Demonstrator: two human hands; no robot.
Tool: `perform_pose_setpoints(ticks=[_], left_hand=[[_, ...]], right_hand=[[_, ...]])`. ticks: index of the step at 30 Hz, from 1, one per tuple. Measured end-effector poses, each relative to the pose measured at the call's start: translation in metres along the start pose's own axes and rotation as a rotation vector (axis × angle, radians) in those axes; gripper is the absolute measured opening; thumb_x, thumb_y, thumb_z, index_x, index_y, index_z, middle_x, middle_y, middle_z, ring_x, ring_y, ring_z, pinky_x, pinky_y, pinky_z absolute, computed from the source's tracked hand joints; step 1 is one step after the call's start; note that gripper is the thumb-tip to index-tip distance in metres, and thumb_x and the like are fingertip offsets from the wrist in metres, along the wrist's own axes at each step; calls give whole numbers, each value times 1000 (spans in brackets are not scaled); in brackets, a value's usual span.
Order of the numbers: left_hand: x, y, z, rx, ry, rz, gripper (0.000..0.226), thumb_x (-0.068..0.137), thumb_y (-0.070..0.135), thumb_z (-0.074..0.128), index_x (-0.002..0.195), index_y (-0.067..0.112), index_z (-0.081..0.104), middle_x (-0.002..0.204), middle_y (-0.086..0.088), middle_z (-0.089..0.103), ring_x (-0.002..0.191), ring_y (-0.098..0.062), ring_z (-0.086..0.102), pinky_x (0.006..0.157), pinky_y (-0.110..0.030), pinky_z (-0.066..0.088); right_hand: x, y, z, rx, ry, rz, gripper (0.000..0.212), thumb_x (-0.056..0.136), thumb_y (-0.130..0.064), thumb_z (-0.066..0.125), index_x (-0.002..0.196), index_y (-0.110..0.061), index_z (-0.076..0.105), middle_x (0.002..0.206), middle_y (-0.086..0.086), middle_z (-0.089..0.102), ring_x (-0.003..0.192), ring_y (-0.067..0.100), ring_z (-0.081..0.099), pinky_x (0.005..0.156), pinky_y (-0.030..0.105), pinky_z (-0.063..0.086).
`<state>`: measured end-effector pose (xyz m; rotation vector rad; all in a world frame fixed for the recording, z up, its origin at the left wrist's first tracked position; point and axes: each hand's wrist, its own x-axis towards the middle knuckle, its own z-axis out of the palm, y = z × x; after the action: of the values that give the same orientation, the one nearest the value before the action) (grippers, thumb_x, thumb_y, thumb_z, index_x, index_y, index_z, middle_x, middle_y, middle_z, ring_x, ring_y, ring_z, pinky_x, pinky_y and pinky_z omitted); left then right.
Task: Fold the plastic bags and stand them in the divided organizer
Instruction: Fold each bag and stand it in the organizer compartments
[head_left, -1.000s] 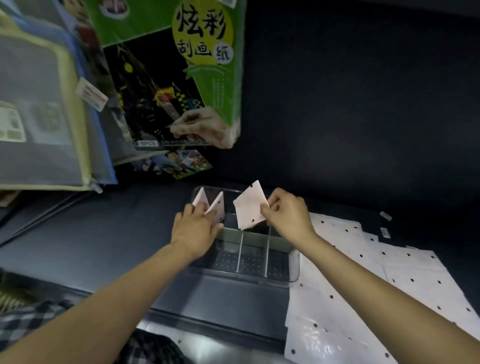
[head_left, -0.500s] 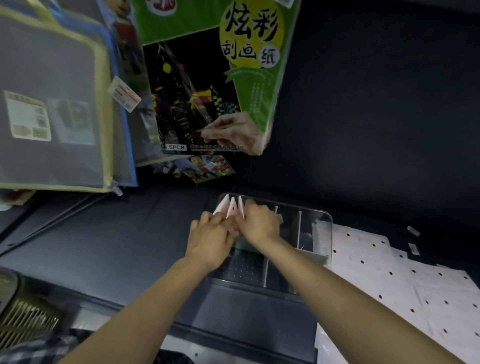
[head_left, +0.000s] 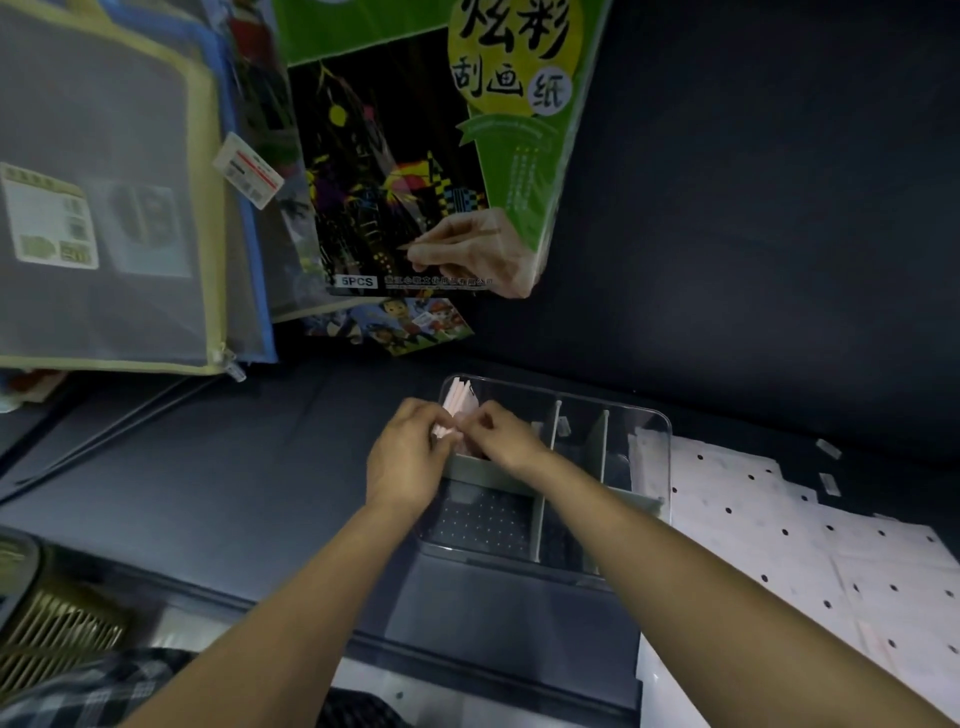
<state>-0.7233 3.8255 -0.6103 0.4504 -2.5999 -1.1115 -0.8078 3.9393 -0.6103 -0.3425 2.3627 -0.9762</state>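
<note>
Since 1 s ago the R hand (head_left: 501, 434) has brought its folded bag down into the clear divided organizer (head_left: 644, 441); it now meets the L hand (head_left: 410, 457) over the far-left compartment. Both hands pinch the folded bags (head_left: 457, 402), which stand upright there w/ tips showing. Unfolded dotted bags (head_left: 779, 525) lie flat just right of the organizer.

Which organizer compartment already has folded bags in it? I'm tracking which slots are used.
The far-left compartment of the clear organizer, where both hands meet: pink folded bags stand there. The other compartments in view show only the dotted floor or dark space.
</note>
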Motion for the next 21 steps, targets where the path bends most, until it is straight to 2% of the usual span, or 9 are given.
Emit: perform_pose_setpoints(ticks=[4,7,9,11,14,17,21], left_hand=[[3,-7,3,39,-11,-39,7,87,15,63,89,21,60,105,6,52,75,-14,54,56,-26,36],[2,-7,6,106,-33,7,5,87,18,62,91,20,60,112,6,49,90,-16,51,58,-27,37],[1,-4,8,167,-54,53,10,87,21,63,96,19,62,122,3,45,105,-19,43,65,-31,42],[-1,3,9,221,-61,96,17,86,23,64,102,17,64,131,-2,42,115,-24,37,82,-38,45],[-6,22,11,276,-34,172,21,85,23,66,105,17,66,135,-6,44,123,-29,35,97,-43,36],[-16,48,15,268,-30,307,19,84,19,66,102,16,67,131,-8,48,123,-30,39,102,-43,33],[-48,86,33,212,-150,555,18,83,16,69,100,8,68,122,-14,57,116,-34,50,97,-45,42]], right_hand=[[-5,3,1,-38,-78,-65,25,91,-40,54,105,-20,55,111,1,60,104,18,55,86,30,42],[-16,8,-7,-117,-50,-98,29,94,-36,50,114,-16,57,116,5,61,107,21,56,93,35,44],[-31,13,-17,-119,-2,-148,27,94,-31,51,116,-15,57,116,5,62,106,21,57,93,34,45],[-51,21,-30,-109,53,-215,26,94,-27,52,117,-16,58,115,4,63,105,18,58,92,31,45],[-89,44,-56,-81,100,-294,23,93,-22,55,115,-17,60,114,-4,64,102,6,57,90,17,43],[-135,83,-82,-35,163,-286,21,93,-18,57,113,-18,61,110,-9,62,100,0,58,90,14,45],[-198,159,-99,-136,188,-160,23,91,-20,60,114,-19,58,113,-8,60,104,6,57,94,23,47]])
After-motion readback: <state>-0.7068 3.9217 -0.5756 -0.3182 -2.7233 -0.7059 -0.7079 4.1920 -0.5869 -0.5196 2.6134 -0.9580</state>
